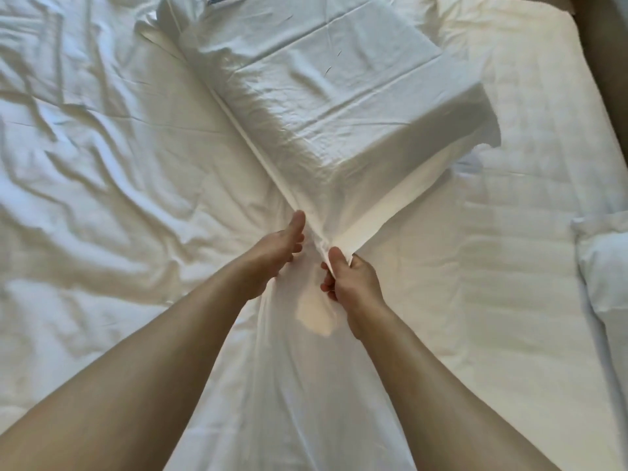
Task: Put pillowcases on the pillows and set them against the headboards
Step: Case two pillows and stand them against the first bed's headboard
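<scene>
A white pillowcase [326, 96] lies spread diagonally across the bed, creased from folding, its near corner drawn out towards me. My right hand [350, 280] pinches that near corner between thumb and fingers, pulling the cloth taut. My left hand [278, 253] rests just left of the same corner, thumb along the cloth's edge and fingers curled under it; whether they grip the cloth is hidden. Part of a white pillow [605, 266] shows at the right edge of the view.
The bed [85, 164] is covered by a rumpled white sheet on the left and a smoother white mattress cover on the right. A dark floor strip [608, 62] runs along the bed's far right side.
</scene>
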